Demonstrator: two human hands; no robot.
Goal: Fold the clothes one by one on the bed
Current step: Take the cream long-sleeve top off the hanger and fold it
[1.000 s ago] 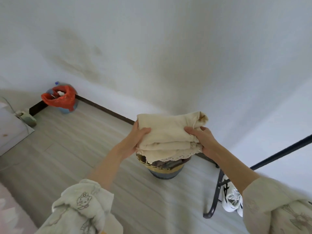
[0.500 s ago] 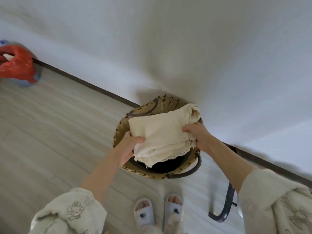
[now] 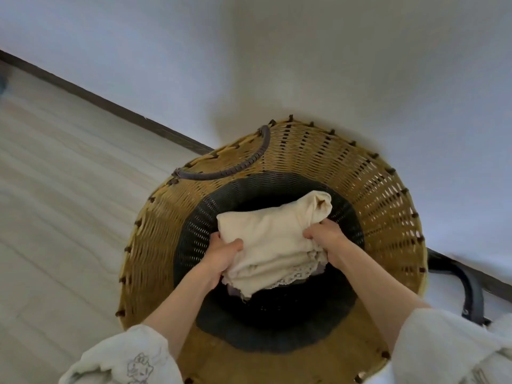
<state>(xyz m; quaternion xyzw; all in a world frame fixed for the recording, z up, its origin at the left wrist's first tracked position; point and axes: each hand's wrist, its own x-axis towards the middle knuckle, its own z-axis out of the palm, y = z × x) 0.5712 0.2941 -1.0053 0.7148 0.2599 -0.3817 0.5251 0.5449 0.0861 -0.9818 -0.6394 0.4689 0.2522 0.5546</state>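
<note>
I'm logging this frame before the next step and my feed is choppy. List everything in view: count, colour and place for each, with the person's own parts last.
Folded cream cloth bundle with lace trim: one, cream, held low inside the basket.
Round woven wicker basket: one, tan upper wall, dark lower wall, on the floor against the wall.
Dark basket handle: one seen, dark brown, on the far left rim.
Black curved metal frame: one, black, right of the basket.
Light wood-look floor: pale grey, left side.
Dark baseboard: one strip, along the wall's foot.
White wall: top of frame.
Pale printed sleeves: two, bottom corners.
Left hand: gripping the bundle's left edge.
Right hand: gripping its right edge.
</note>
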